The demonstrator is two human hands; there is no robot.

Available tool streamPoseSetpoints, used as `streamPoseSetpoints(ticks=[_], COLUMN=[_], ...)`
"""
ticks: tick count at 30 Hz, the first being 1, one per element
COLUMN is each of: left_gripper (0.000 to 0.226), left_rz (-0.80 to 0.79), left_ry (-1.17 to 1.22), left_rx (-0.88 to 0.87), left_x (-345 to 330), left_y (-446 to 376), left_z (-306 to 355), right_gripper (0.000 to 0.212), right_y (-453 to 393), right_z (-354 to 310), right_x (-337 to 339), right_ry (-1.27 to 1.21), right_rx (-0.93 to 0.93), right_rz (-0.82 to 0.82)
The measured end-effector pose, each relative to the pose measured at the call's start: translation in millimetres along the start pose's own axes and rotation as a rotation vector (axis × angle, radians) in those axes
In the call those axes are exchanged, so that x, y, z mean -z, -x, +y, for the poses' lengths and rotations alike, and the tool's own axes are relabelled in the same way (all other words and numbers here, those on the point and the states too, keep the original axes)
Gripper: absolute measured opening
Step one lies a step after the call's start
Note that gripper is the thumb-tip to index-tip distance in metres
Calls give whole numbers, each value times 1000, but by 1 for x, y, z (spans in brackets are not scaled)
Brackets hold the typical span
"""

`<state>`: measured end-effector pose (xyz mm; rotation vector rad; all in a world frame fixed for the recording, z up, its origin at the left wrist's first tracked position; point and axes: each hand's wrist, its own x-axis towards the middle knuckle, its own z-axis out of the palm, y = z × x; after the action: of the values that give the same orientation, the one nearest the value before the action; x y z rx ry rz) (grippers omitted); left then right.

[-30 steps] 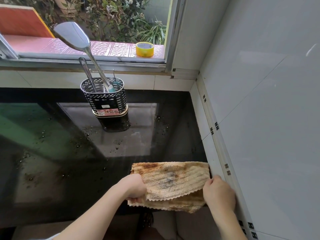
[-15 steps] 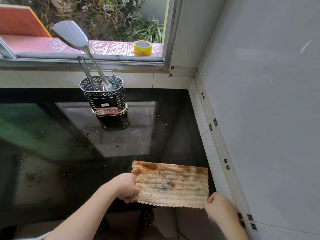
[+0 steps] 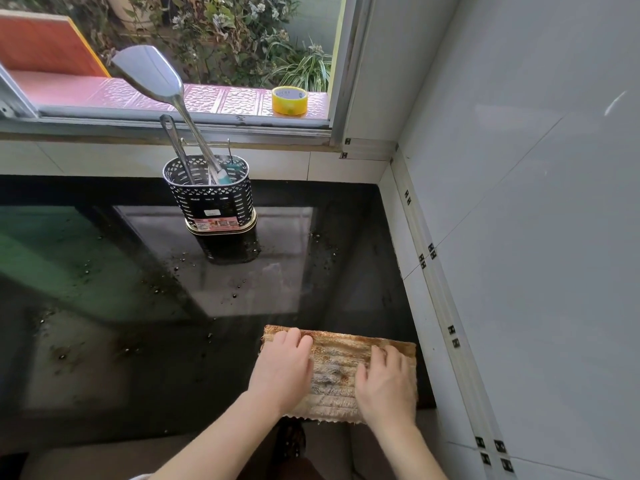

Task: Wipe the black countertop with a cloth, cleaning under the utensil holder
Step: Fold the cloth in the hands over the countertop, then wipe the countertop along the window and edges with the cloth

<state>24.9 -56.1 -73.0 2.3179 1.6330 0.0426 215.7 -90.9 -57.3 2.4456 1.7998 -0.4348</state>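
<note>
A stained tan ribbed cloth (image 3: 337, 372) lies flat on the black countertop (image 3: 138, 341) near its front right corner. My left hand (image 3: 282, 372) rests palm down on the cloth's left part, fingers spread. On the cloth's right part my right hand (image 3: 386, 384) presses flat in the same way. The black perforated utensil holder (image 3: 211, 199) stands upright farther back, near the window wall, well apart from both hands. A steel spatula (image 3: 152, 76) and other utensil handles stick out of it.
Water drops and grime speckle the countertop around the holder. White tiled walls close off the right side and the back. A yellow tape roll (image 3: 289, 100) sits on the window ledge outside. The counter's front edge runs just below the cloth.
Both hands held the cloth by its ends above the counter. Now the cloth lies spread on the surface and both hands rest flat on top of it.
</note>
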Motion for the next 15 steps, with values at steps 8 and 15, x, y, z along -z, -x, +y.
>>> streamPoseSetpoints(ticks=[8,15], left_gripper=[64,76], left_rz=[-57,-32], left_ry=[-80,-35], left_rx=[49,144], left_x=[-43,-69], left_y=[19,15], left_z=[5,26], right_gripper=[80,83], right_y=[4,-7], right_z=[-8,5], right_x=[-47,-58], right_ry=[28,31], right_rx=[-19,18], right_rz=[-26,17])
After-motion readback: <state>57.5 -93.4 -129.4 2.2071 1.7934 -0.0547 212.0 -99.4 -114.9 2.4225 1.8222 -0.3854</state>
